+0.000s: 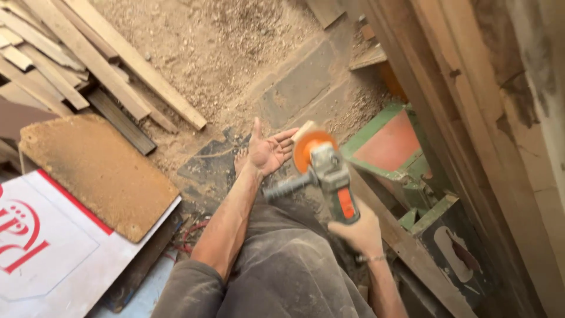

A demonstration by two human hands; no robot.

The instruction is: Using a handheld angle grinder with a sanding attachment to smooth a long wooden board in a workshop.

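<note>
The right hand (360, 231) grips the rear body of an angle grinder (329, 176), its long axis running up and away to the orange sanding disc (310, 148). The left hand (268, 150) lies palm-up, fingers spread, holding nothing, just left of the disc, above the sawdust-strewn floor (218, 65).

Matt grey metal and glossy orange plastic on the angle grinder (329, 176) in the right hand (360, 231). Pale raw wood (small block (303, 131)) at the left hand (268, 152). Beyond the hands, rough planks (112, 65) and powdery sawdust (218, 53). Dusty cloth trousers (282, 271) beneath.
</note>
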